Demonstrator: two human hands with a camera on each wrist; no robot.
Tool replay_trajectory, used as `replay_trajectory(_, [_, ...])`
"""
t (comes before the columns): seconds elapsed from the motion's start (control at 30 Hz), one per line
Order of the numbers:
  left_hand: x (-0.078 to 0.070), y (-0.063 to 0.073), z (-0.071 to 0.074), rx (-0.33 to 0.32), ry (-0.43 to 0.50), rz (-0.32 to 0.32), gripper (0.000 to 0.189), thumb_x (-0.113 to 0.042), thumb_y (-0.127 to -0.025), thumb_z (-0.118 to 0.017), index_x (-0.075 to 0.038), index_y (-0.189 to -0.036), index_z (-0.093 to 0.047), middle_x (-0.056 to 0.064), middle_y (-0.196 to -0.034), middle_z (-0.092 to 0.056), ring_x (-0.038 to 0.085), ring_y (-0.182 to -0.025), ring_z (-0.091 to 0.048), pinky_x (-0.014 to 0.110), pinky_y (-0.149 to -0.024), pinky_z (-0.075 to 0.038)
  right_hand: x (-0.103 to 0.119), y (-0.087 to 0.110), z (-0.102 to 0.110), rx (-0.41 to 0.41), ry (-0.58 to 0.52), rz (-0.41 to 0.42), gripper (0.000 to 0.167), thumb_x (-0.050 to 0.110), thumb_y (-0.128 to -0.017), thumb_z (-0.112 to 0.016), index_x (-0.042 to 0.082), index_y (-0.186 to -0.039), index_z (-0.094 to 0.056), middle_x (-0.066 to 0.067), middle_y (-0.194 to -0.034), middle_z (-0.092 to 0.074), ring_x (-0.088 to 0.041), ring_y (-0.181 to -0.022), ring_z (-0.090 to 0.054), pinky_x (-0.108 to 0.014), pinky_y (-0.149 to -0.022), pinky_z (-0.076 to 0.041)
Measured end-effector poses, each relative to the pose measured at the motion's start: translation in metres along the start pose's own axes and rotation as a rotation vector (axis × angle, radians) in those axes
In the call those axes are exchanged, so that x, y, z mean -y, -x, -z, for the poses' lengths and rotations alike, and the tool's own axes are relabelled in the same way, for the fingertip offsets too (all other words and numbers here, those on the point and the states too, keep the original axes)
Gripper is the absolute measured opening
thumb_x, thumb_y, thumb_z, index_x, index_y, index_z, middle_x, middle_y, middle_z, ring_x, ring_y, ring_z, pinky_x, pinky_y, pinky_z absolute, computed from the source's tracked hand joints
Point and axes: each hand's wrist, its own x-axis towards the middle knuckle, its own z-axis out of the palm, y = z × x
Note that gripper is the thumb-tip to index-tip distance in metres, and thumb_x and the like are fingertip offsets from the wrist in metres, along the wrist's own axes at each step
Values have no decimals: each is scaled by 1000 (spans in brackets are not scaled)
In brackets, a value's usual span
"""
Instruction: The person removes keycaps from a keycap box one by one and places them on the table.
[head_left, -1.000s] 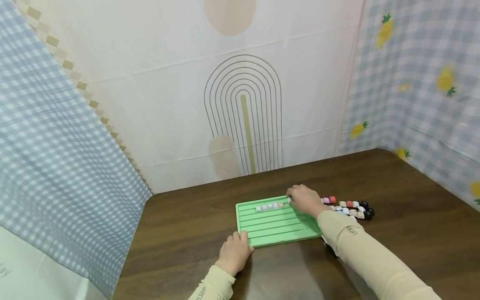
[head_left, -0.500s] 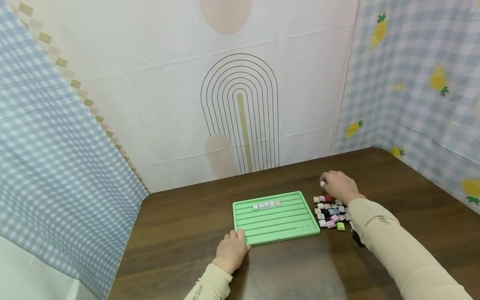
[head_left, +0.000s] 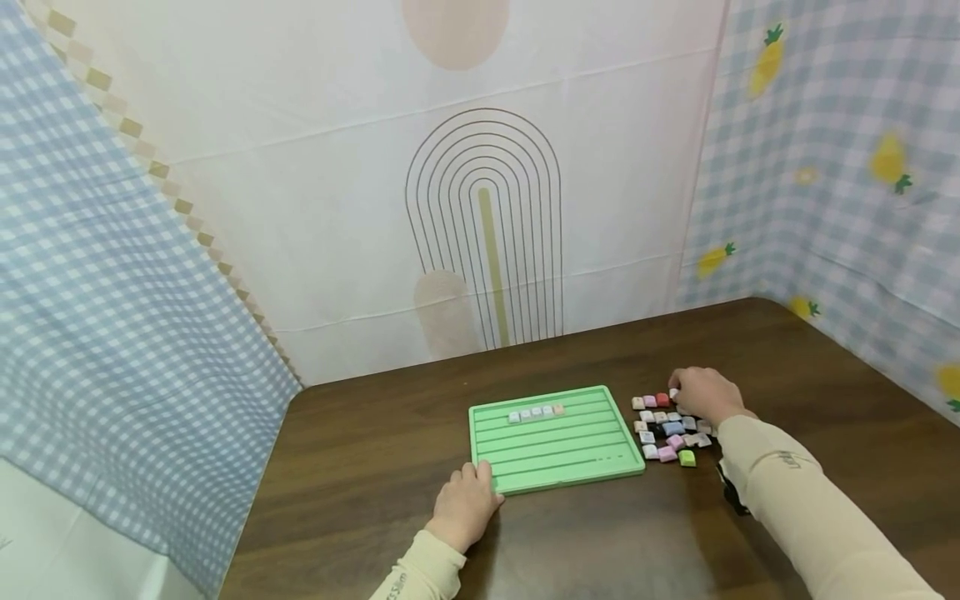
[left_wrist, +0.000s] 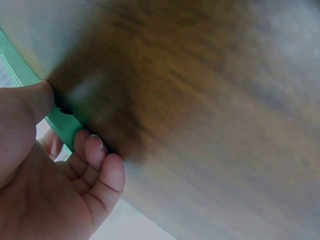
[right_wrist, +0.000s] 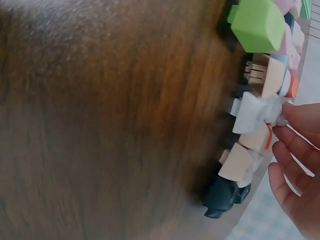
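Observation:
A light-green grooved tray [head_left: 555, 450] lies on the table, with a short row of several white and peach keycaps [head_left: 536, 412] in an upper groove. My left hand [head_left: 462, 504] grips its near left corner, thumb and fingers at the green edge [left_wrist: 65, 127] in the left wrist view. To the right of the tray is a group of loose keycaps [head_left: 673, 428] in white, pink, red, black, blue and lime green. At the group's far side, my right hand [head_left: 708, 393] pinches a white keycap [head_left: 673, 393] between thumb and forefinger; the hand covers part of the group.
In the right wrist view a lime-green keycap [right_wrist: 257, 25], peach keycaps [right_wrist: 236, 162] and black keycaps [right_wrist: 222, 195] stand close together beside the fingers. The brown wooden table [head_left: 360, 467] ends at a patterned cloth [head_left: 360, 250] behind and a checked cloth [head_left: 847, 217] on the right.
My right hand has gone from the tray's far right corner to the keycap group, carrying a white keycap, and has come down at its far side. My left hand stays on the corner.

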Motion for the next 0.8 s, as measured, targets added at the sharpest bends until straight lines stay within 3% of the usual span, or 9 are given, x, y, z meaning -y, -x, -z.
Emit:
replay_trajectory(0.23, [-1, -1, 0, 34, 4, 8, 41, -37, -84, -64, -7, -83, -36, 5, -68, -38, 18, -56, -42, 27, -47, -37, 0, -2, -7, 29, -21, -13, 25, 11, -89, -48, 1, -109, -60, -23, -107, -61, -34, -87, -58, -44, -61, -47])
replay_trajectory(0.5, [0, 0, 0, -29, -37, -28, 43, -38, -83, -65, -7, -81, -35, 3, -65, -35, 16, -52, -40, 25, -44, -35, 4, 1, -3, 0, -37, -3, 29, 13, -90, -50, -1, -114, -58, -26, -113, -58, -40, -93, -57, -47, -62, -48])
replay_trajectory(0.7, [1, -1, 1, 18, -16, -1, 42, -36, -84, -64, -6, -85, -35, 6, -68, -38, 19, -56, -44, 28, -47, -39, 25, 1, 1, -56, -126, 44, 32, 18, -90, -54, 1, -117, -57, -25, -117, -54, -39, -99, -55, -50, -70, -46])
replay_trajectory(0.8, [-1, -1, 1, 5, -21, -6, 42, -36, -84, -64, -6, -85, -35, 6, -68, -39, 19, -55, -44, 27, -46, -39, 40, 2, -2, -75, -152, 92, 30, 17, -90, -56, 2, -116, -58, -24, -117, -54, -37, -98, -56, -49, -71, -47])
